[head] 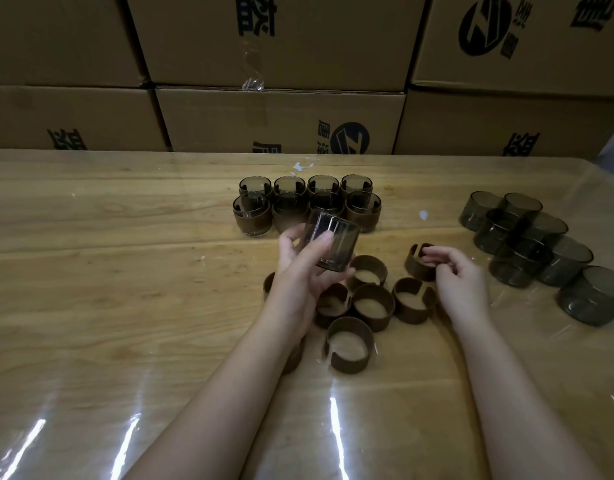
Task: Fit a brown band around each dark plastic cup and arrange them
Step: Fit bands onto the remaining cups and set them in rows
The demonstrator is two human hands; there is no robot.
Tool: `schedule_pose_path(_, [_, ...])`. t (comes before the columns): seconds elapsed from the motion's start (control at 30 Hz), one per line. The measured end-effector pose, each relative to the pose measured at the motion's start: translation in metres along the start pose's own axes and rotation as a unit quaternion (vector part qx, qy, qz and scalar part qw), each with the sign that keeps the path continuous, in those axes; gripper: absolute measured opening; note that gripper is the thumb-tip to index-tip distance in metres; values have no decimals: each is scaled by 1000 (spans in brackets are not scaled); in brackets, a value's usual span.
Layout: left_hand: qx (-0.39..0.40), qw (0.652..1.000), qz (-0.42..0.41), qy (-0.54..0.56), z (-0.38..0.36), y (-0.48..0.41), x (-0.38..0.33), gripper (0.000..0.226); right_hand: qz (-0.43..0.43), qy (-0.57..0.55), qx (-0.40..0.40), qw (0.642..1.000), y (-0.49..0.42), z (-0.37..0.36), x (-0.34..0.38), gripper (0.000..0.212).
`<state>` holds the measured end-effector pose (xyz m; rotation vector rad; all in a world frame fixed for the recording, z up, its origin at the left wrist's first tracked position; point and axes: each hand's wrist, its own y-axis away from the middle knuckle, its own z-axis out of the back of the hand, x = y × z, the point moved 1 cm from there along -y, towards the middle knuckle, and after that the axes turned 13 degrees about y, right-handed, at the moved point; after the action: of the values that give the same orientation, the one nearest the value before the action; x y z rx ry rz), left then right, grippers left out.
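Gripping a cup (333, 244) tilted above the table (125, 271), the left hand (298, 271) is hovering at frame centre. The right hand (458, 278) is pinching a band (414, 265) just right of it. Loose bands (373, 304) are lying below, banded cups (307, 202) are standing above centre, and bare cups (527, 244) are sitting at right.

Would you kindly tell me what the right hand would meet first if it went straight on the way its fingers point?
Most likely the split brown band standing right in front of the right hand's fingertips. They seem to hover at its rim, though whether they touch it is unclear.
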<state>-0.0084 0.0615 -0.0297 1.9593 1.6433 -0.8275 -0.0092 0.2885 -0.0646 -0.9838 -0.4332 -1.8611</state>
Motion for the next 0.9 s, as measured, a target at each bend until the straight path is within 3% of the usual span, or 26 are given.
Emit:
schedule_pose_path(0.13, [11, 999, -16, -47, 4, 0, -1, 66, 33, 75, 32, 996, -2, -1, -1, 37])
schedule_pose_path(0.33, [0, 981, -48, -187, 0, 2, -1, 67, 46, 81, 36, 995, -2, 2, -4, 31])
schedule_pose_path(0.57, [10, 994, -33, -102, 5, -1, 3, 77, 29, 72, 21, 997, -6, 3, -11, 45])
schedule_pose_path(0.77, [-1, 996, -30, -85, 7, -2, 3, 62, 37, -122, -118, 985, 3, 11, 11, 30])
schedule_pose_path(0.83, [-14, 995, -25, -93, 7, -2, 2, 63, 44, -164, -78, 982, 10, 12, 27, 19])
schedule_pose_path(0.9, [-14, 996, -9, -91, 8, -2, 4, 68, 48, -214, 14, 976, 20, 4, 44, 22])
